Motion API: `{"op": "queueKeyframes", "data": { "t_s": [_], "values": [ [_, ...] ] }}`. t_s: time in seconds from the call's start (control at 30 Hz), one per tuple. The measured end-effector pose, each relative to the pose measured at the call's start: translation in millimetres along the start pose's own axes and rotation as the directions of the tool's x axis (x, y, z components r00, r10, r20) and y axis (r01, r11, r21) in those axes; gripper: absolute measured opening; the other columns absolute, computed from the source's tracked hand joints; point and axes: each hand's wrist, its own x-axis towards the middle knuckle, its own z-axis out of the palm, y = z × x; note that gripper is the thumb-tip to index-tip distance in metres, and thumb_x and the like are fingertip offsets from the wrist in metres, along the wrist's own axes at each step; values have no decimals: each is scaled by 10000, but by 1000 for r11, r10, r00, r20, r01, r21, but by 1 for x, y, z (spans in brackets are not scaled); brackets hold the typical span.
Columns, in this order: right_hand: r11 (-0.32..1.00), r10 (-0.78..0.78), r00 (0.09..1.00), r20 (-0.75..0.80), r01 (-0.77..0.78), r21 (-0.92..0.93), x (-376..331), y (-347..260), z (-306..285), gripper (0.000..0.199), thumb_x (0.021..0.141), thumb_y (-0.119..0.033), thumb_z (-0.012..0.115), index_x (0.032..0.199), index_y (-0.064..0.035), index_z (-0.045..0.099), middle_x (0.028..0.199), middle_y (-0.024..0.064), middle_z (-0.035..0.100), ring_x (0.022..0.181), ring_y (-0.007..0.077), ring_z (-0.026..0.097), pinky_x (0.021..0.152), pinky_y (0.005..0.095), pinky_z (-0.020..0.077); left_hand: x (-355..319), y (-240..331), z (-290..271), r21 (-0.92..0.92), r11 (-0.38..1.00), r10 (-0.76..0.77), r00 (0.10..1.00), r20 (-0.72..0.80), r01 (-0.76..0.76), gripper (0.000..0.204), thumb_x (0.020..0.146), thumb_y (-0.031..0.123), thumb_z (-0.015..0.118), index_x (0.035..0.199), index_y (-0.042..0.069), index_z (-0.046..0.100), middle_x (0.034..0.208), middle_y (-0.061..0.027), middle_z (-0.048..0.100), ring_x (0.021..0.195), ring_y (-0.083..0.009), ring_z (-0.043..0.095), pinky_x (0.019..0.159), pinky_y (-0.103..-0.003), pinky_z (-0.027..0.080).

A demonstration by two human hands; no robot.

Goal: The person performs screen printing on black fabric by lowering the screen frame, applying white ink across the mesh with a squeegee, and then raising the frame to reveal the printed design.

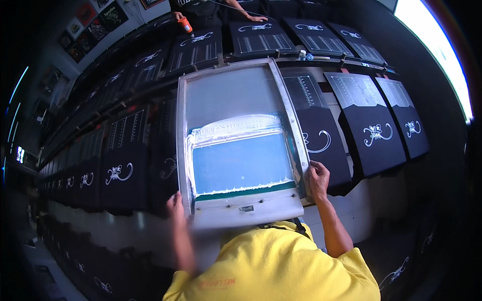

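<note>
A large silver screen printing frame (292,113) is in front of me, over the row of black garments. My left hand (176,205), a little blurred, grips its left rail near the close corner. Further up the opposite rail, my right hand (319,176) is closed around the edge. White ink (236,134) lies in a thick band across the mesh and along the borders of its blue area (241,163). What lies directly beneath the frame is hidden.
Black garments (374,123) with white printed designs lie on boards to both sides and in a far row. Across from me, another person's hand (178,15) holds an orange tool (185,25) resembling a heat gun. A small white bottle (302,55) stands on the rail between rows.
</note>
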Motion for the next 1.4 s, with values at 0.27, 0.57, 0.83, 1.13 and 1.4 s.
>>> {"op": "queueKeyframes", "data": {
  "t_s": [0.27,0.57,0.83,1.13,1.4],
  "values": [
    [996,16,996,-86,-23,-88,77,18,-155,243,897,-79,573,1071,52,681,845,90,687,700,113,601,629,255,486,-94,17,158,81,996,33,998,53,-37,300,968,196,581,957,-92,666,781,-7,608,724,-93,491,675,-285,428],
    [996,4,995,-105,-13,-89,125,57,-210,209,885,-36,580,1041,38,698,774,51,661,633,99,579,573,238,460,-116,33,224,138,988,60,995,83,-72,315,940,216,605,927,-94,655,696,1,558,687,-84,453,624,-294,403],
    [990,-43,994,-99,29,-136,151,72,-207,225,860,-34,577,1028,47,704,825,99,695,704,149,634,645,273,503,-111,38,237,162,983,81,995,50,-88,324,922,231,614,932,-90,657,683,-48,588,668,-110,490,619,-321,416],
    [992,46,998,-43,-50,-112,162,78,-208,228,864,-39,576,1030,45,709,828,96,699,714,144,629,659,275,498,-102,23,243,165,980,105,994,24,-108,340,915,252,614,841,-79,628,655,-108,601,614,-158,502,597,-359,416],
    [990,-17,997,-76,6,-139,155,74,-198,224,876,-51,587,1038,44,709,835,97,706,723,144,635,670,273,503,-105,22,243,20,999,45,999,-4,-45,283,926,195,620,862,-80,635,644,-30,518,645,-96,448,583,-302,388]
  ]
}}
